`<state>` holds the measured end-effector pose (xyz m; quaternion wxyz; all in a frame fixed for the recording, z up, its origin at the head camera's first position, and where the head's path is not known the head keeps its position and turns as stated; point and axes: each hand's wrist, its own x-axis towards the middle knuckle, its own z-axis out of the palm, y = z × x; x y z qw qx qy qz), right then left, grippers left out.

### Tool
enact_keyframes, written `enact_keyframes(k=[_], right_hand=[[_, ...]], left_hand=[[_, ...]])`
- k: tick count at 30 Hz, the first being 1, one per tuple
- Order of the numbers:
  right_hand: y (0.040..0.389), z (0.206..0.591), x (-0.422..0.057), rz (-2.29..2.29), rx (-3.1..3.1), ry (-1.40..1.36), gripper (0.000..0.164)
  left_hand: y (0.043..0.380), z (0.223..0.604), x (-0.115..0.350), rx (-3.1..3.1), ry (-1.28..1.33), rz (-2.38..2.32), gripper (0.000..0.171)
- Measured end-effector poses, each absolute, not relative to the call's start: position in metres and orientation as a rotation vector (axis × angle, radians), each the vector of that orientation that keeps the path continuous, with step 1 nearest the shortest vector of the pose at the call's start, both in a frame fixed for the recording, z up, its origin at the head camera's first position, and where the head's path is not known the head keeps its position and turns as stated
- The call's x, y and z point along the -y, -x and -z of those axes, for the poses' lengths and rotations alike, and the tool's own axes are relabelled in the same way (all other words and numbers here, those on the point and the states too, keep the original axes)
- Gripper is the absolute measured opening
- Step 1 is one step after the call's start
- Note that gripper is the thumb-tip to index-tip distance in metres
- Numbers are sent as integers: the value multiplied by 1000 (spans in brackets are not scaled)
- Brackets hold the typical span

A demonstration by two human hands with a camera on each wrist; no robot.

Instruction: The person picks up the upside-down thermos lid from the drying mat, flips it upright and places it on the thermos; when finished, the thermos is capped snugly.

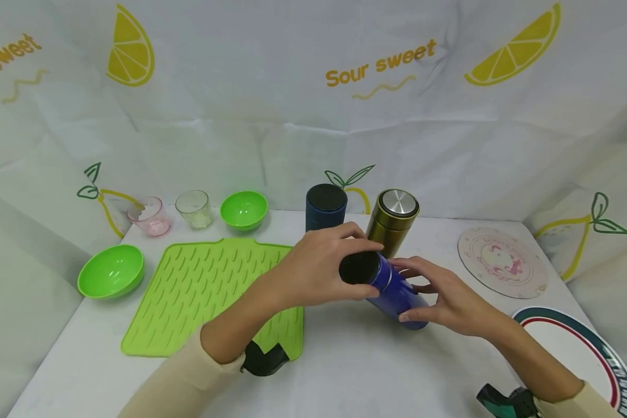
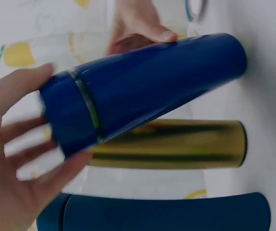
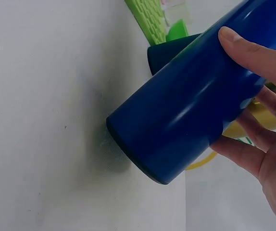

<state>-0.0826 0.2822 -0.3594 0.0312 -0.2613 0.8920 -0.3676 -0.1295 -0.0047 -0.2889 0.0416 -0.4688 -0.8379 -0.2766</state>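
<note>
A glossy blue thermos flask [image 1: 397, 299] is tilted over the table, its dark top leaning left toward the person's left hand [image 1: 321, 270]. Thumb and fingers of that hand grip the lid end, above a silver ring that shows in the left wrist view. Lower down, the right hand [image 1: 446, 293] holds the flask's body between thumb and fingers. In the right wrist view the base of the blue flask [image 3: 176, 110] is close to the white tabletop; whether it touches I cannot tell. Behind stand a gold thermos flask [image 1: 380, 235] with a silver-topped lid and a dark blue thermos flask [image 1: 324, 215].
On the left lies a green ridged mat [image 1: 204, 296], with a green bowl [image 1: 112, 273] beside it. Behind it are a pink glass [image 1: 151, 217], a clear glass [image 1: 194, 209] and another green bowl [image 1: 244, 210]. Rightward lie a round pink mat [image 1: 501, 264] and a white plate [image 1: 564, 348].
</note>
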Motion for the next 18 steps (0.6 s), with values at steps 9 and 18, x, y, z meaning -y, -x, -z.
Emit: enact_keyframes(k=[9, 18], right_hand=[[80, 361, -285, 1143, -2763, 795, 81], [79, 360, -285, 1144, -2752, 809, 80]], left_hand=[[125, 288, 2, 2625, 1390, 709, 77], [132, 285, 11, 2534, 1674, 968, 57]])
